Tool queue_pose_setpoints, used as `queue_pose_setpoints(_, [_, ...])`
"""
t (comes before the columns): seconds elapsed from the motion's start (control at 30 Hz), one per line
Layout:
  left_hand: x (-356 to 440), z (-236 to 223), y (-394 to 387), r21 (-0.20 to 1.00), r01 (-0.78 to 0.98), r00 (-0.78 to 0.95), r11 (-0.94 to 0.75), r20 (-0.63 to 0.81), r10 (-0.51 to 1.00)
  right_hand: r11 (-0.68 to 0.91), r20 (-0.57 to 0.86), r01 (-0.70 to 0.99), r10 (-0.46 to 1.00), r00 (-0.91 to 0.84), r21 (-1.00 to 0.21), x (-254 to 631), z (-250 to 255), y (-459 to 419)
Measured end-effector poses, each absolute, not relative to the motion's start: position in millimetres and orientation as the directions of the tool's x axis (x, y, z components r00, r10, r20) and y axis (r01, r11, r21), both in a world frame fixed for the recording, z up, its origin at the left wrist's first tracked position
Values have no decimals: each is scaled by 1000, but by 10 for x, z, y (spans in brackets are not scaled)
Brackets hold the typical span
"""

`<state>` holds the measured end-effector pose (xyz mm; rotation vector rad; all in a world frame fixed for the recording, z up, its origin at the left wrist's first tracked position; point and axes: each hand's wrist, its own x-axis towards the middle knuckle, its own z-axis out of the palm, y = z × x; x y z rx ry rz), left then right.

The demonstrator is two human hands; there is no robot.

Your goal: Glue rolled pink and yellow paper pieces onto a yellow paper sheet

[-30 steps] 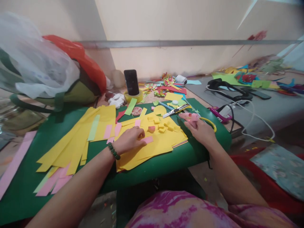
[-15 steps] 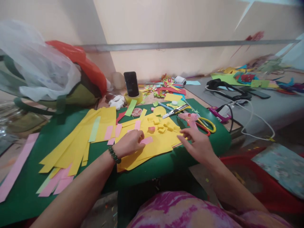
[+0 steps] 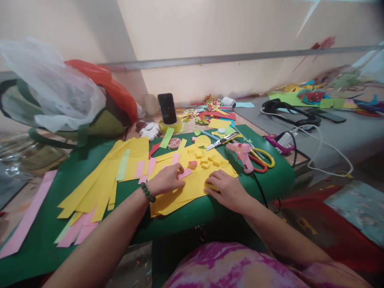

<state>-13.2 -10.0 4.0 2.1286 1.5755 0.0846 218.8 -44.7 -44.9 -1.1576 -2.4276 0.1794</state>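
My left hand [image 3: 168, 178], with a green bead bracelet at its wrist, pinches a small pink paper strip [image 3: 185, 173] over yellow paper sheets [image 3: 177, 198]. To its right, my right hand [image 3: 226, 188] rests low on the same sheets with its fingers curled in; a bit of yellow shows between them, but I cannot make out what it is. Folded yellow paper pieces [image 3: 214, 160] and one pink folded piece [image 3: 192, 164] lie just beyond both hands. A pink glue gun [image 3: 244, 154] sits past my right hand, beside scissors [image 3: 264, 158] with red and yellow handles.
A utility knife [image 3: 222, 141] lies behind the folded pieces. Yellow strips [image 3: 96, 180] fan out at left on the green mat [image 3: 39, 248]. Farther back, a phone [image 3: 167, 109] leans upright on a tape roll [image 3: 170, 126]. A bag [image 3: 102, 124] stands at back left; a white cable [image 3: 322, 148] loops at right.
My right hand has moved left from beside the glue gun onto the yellow sheets, and its fingers have curled in. My left hand keeps the pink strip, now tilted a little. The view has shifted slightly.
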Motion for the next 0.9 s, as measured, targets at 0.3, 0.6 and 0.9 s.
queue_pose_setpoints(0.3, [-106, 0, -72, 318, 929, 227, -191, -81, 971, 635, 338, 710, 769, -543, -303, 2173, -440, -459])
queue_pose_setpoints(0.6, [-183, 30, 11, 415, 904, 211, -101, -228, 951, 631, 317, 706, 774, -547, -321, 2174, -445, -447])
queue_pose_setpoints(0.9, [-204, -22, 40, 455, 867, 282, -204, -109, 953, 634, 328, 701, 771, -545, -326, 2176, -451, -454])
